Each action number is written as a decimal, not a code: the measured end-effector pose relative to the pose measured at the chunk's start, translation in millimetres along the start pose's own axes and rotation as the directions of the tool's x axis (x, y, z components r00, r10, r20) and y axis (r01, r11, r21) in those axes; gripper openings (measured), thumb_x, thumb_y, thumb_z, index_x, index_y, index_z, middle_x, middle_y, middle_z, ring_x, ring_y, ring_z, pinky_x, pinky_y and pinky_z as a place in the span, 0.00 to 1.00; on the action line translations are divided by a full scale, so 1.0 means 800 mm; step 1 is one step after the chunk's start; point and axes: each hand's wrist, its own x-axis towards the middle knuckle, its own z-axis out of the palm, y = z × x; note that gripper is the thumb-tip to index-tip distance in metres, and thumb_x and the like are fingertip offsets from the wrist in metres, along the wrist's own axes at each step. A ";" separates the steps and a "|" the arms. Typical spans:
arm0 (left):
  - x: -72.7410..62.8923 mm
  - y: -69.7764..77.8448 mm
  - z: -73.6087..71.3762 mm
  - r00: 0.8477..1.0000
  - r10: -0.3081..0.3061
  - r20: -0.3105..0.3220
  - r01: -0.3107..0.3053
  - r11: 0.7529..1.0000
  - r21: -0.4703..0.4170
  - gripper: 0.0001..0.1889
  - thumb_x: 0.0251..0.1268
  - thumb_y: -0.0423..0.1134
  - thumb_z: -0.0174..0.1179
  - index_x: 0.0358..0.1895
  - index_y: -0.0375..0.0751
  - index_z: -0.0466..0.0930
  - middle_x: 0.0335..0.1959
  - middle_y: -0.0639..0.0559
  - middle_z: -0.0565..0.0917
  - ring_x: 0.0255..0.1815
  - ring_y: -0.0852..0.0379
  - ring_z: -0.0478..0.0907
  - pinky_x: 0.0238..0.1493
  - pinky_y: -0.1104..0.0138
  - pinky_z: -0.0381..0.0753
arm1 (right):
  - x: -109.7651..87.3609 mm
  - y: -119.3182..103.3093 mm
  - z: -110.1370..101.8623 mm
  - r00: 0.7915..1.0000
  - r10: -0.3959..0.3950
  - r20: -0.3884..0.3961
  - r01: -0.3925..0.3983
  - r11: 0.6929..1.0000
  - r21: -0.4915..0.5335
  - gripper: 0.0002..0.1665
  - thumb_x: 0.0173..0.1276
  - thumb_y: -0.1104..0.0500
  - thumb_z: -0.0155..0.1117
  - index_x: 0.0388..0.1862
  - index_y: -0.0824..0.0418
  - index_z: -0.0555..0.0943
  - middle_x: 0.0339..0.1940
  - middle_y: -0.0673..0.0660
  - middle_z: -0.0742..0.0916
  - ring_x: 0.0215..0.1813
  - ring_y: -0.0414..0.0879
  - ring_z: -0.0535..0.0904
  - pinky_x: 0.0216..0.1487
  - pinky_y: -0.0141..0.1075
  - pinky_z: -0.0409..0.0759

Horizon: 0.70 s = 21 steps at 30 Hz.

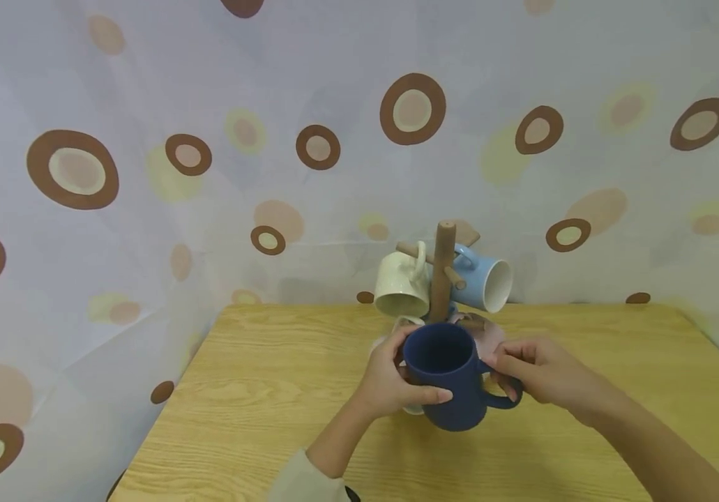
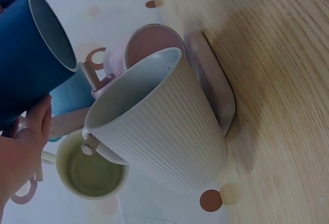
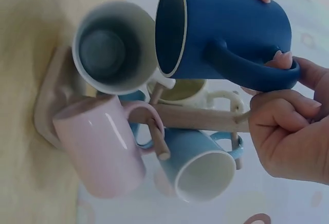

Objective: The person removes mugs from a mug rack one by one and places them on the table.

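A dark blue mug (image 1: 459,401) is held up in front of a wooden mug tree (image 1: 442,272), its mouth facing up and tilted toward the tree. My left hand (image 1: 381,387) grips the mug's body from the left, thumb across the near side. With the fingertips of my right hand (image 1: 541,369) I pinch the handle on the right. Upper pegs of the tree carry a cream mug (image 1: 397,282) and a light blue mug (image 1: 478,282). Lower down hang a ribbed white mug (image 2: 164,126) and a pink mug (image 3: 100,144), mostly hidden behind the dark blue mug in the head view.
The tree's wooden base (image 2: 211,80) stands on a wood-grain table (image 1: 271,390). Behind and to the left hangs a pale cloth (image 1: 346,63) with brown and yellow circles. Another blue mug (image 2: 72,93) shows partly behind the pegs in the left wrist view.
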 end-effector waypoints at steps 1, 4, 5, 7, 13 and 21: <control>0.000 0.001 -0.001 1.000 -0.015 0.023 0.015 1.000 0.006 0.41 0.41 0.45 0.74 0.62 0.39 0.66 0.56 0.38 0.73 0.50 0.65 0.74 0.51 0.71 0.78 | -0.003 0.003 0.000 0.999 0.027 0.042 -0.030 0.998 0.059 0.20 0.75 0.58 0.42 0.25 0.64 0.73 0.16 0.43 0.75 0.12 0.38 0.52 0.10 0.32 0.49; 0.000 0.001 -0.004 0.996 -0.031 0.084 0.028 0.999 0.046 0.41 0.41 0.37 0.74 0.63 0.39 0.65 0.57 0.39 0.73 0.52 0.65 0.74 0.52 0.72 0.77 | -0.010 0.012 0.001 0.988 0.066 0.140 -0.096 0.972 0.216 0.19 0.76 0.58 0.40 0.27 0.59 0.74 0.19 0.42 0.76 0.13 0.42 0.47 0.12 0.36 0.43; 0.001 0.001 -0.005 0.994 -0.035 0.100 0.029 0.998 0.061 0.40 0.41 0.34 0.73 0.63 0.39 0.64 0.57 0.39 0.73 0.52 0.65 0.74 0.52 0.72 0.77 | -0.013 0.014 0.004 0.986 0.068 0.155 -0.105 0.963 0.249 0.19 0.76 0.58 0.39 0.27 0.57 0.74 0.19 0.42 0.76 0.13 0.43 0.46 0.13 0.37 0.42; 0.002 0.001 -0.005 0.991 -0.037 0.126 0.026 0.996 0.089 0.40 0.41 0.29 0.71 0.63 0.39 0.65 0.57 0.39 0.74 0.51 0.65 0.74 0.52 0.72 0.77 | -0.019 0.018 0.010 0.985 0.082 0.154 -0.124 0.951 0.285 0.19 0.76 0.57 0.39 0.27 0.54 0.74 0.19 0.42 0.74 0.14 0.45 0.47 0.15 0.38 0.44; 0.006 0.004 -0.006 0.982 -0.064 0.177 0.031 0.983 0.182 0.40 0.40 0.27 0.71 0.63 0.41 0.65 0.54 0.43 0.77 0.49 0.68 0.74 0.54 0.71 0.75 | -0.036 0.023 0.035 0.980 0.199 0.015 -0.194 0.927 0.320 0.18 0.76 0.54 0.40 0.25 0.52 0.71 0.19 0.43 0.71 0.16 0.44 0.51 0.20 0.38 0.51; 0.005 -0.001 -0.003 0.976 -0.120 0.184 0.081 0.975 0.207 0.38 0.46 0.30 0.69 0.64 0.41 0.63 0.54 0.43 0.77 0.49 0.66 0.76 0.53 0.72 0.75 | -0.053 0.029 0.054 0.939 0.330 -0.100 -0.265 0.876 0.403 0.16 0.76 0.52 0.41 0.30 0.51 0.73 0.23 0.44 0.74 0.20 0.41 0.57 0.25 0.31 0.59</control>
